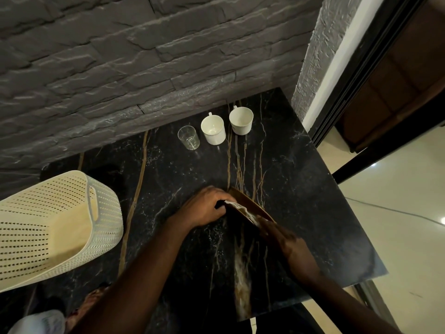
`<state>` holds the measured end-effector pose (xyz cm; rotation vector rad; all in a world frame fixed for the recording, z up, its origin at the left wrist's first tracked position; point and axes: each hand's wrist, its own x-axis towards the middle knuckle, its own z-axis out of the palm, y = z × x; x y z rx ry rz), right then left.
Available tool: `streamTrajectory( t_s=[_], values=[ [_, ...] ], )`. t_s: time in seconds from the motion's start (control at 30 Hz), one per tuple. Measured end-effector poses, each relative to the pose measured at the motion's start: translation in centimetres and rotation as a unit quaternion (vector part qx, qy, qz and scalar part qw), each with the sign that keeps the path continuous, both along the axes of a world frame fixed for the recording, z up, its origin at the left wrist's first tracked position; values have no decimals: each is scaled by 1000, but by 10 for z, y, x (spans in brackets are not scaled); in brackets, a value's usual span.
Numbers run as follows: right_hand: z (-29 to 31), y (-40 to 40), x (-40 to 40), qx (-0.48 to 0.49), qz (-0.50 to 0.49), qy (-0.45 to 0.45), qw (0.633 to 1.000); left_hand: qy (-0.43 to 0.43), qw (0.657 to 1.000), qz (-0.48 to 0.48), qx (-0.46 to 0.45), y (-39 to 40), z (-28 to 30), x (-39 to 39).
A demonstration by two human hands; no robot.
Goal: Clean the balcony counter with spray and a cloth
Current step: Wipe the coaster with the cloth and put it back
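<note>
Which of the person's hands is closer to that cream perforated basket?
Left. The left hand is beside the basket, across bare counter; the right hand is farther away, past the left.

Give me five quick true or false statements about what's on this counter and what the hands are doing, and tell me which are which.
1. Two white mugs stand near the stone wall. True.
2. The clear glass lies on its side. False: it stands upright, left of the mugs.
3. Both hands hold a tilted brown tray. True: the left hand grips the brown tray at its far end and the right hand its near end.
4. The cream perforated basket sits to the right of the hands. False: it is at the counter's left side.
5. A spray bottle stands between the mugs. False: nothing stands between them on the black marble counter.
</note>
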<state>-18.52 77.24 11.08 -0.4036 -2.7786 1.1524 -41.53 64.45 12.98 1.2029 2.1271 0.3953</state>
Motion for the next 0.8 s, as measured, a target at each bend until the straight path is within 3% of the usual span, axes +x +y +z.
streamTrajectory(
  t_s=[0.2, 0.33, 0.47, 0.57, 0.8],
  values=[
    [20, 10, -17, 38, -46, 74, 995, -15, 995, 75, 57, -1, 18, -14],
    [2, 12, -30, 39, -20, 5, 999, -7, 1000, 0, 30, 10, 32, -1],
    [-12, 1, -34, 13, -15, -43, 999, 63, 996, -64, -14, 20, 14, 15],
    [-15, -3, -34, -37, -61, -59, 996, 75, 996, -41, 18, 25, 7, 17],
    [-10, 8, -39, -39, -129, -26, 991, 28, 996, 18, 82, 39, 4, 10]
  ],
)
